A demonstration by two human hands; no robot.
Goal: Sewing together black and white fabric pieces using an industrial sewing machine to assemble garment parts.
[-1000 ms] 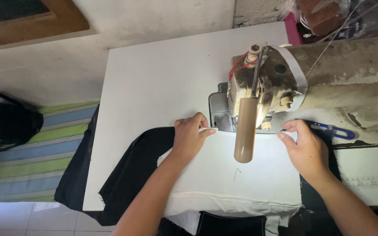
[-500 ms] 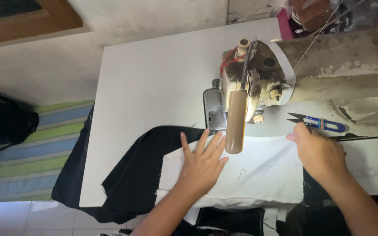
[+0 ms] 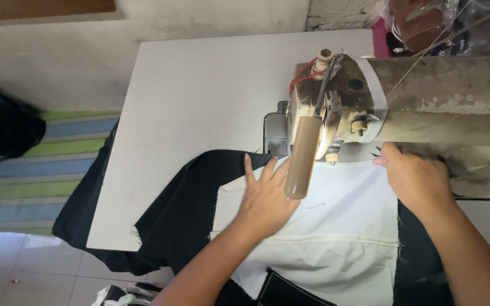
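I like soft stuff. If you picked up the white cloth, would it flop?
Probably floppy: the white cloth lies flat and hangs over the table edge. It likely slides easily under the left hand. Seems light, since it creases at the seam.

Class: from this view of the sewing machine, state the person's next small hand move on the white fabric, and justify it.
Probably slide the white fabric onward under the sewing machine head: the left hand lies flat on it, and the right hand rests on its far edge beside the needle area.
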